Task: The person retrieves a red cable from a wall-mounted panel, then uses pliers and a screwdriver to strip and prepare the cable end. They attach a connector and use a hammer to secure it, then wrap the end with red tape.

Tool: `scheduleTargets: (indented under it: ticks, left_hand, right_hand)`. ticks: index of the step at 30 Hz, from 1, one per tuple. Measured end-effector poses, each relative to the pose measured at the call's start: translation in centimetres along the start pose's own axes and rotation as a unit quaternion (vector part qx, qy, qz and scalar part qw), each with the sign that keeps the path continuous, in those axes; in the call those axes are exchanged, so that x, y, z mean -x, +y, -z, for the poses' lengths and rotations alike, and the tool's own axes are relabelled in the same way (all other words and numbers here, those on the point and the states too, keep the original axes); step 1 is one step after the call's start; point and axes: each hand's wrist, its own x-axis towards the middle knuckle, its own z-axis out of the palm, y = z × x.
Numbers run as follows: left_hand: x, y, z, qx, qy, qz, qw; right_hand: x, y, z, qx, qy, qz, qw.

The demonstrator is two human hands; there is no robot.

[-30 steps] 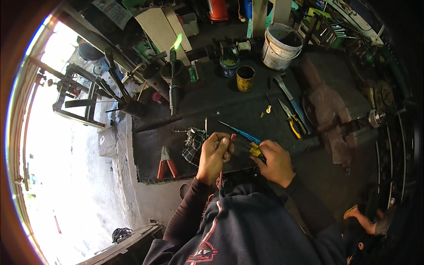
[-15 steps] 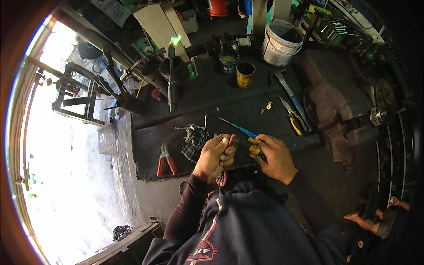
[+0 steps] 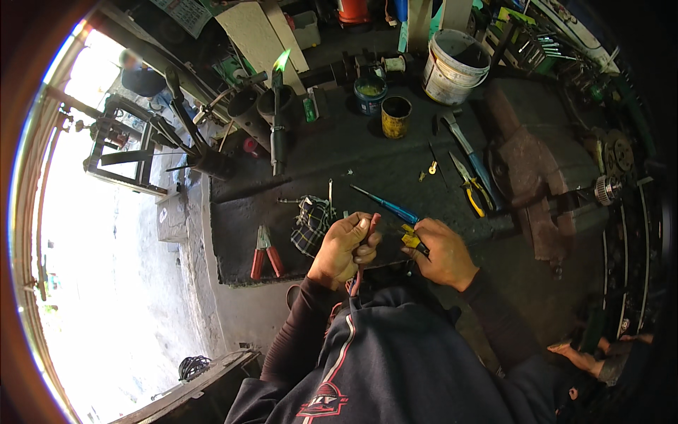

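Note:
My left hand point(image 3: 349, 251) grips a red cable point(image 3: 374, 220) upright, its end above my fingers and its length running down against my dark top. Just to the right, my right hand point(image 3: 441, 254) is closed on a yellow and black tool point(image 3: 413, 237), whose working end I cannot make out. A blue screwdriver point(image 3: 392, 206) lies beyond both hands on the dark worktop point(image 3: 311, 162). Left of my hands lie red-handled pliers point(image 3: 266, 258) and a checked cloth point(image 3: 311, 225) with a metal tool by it. Yellow-handled pliers point(image 3: 472, 194) and a blue-handled hammer point(image 3: 477, 166) lie to the right.
A white bucket point(image 3: 452, 67), yellow can point(image 3: 395, 120) and metal tubes point(image 3: 277, 134), one with a green flame, stand at the back. A vice point(image 3: 530, 177) occupies the right. A person point(image 3: 141, 81) is beyond the left; another person's legs point(image 3: 586, 357) show at lower right.
Both hands are slightly higher and further right in the view, still gripping the cable and tool. At lower right the other person's limbs have moved; a person's upper body shows more at upper left.

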Motion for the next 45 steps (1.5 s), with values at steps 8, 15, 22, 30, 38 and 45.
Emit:
scheduleTargets:
  ticks: [8,15,22,30,38,45]
  left_hand:
    - [-0.4,-2.4,-0.9,-0.339,0.170,-0.186,0.906]
    - [-0.2,-1.8,-0.7,-0.237,0.123,-0.160,0.950]
    - [0.4,-0.7,-1.6,-0.182,0.107,-0.126,0.969]
    - [1.6,0.8,-2.2,-0.193,0.083,-0.097,0.973]
    - [2.3,2.0,-0.2,-0.164,0.027,0.019,0.986]
    - [2.7,2.4,-1.2,-0.464,0.072,-0.094,0.878]
  right_hand:
    - [0.5,0.3,-1.0,-0.021,0.033,-0.018,0.999]
    - [0.1,0.9,-1.0,0.032,0.060,0.032,0.997]
    - [-0.8,1.6,-0.6,0.049,0.064,0.089,0.993]
    - [-2.5,2.4,1.4,0.128,0.049,0.186,0.973]
    - [-2.5,3.4,2.5,0.200,0.045,0.218,0.954]
    - [0.7,0.7,3.8,0.209,-0.011,0.079,0.975]
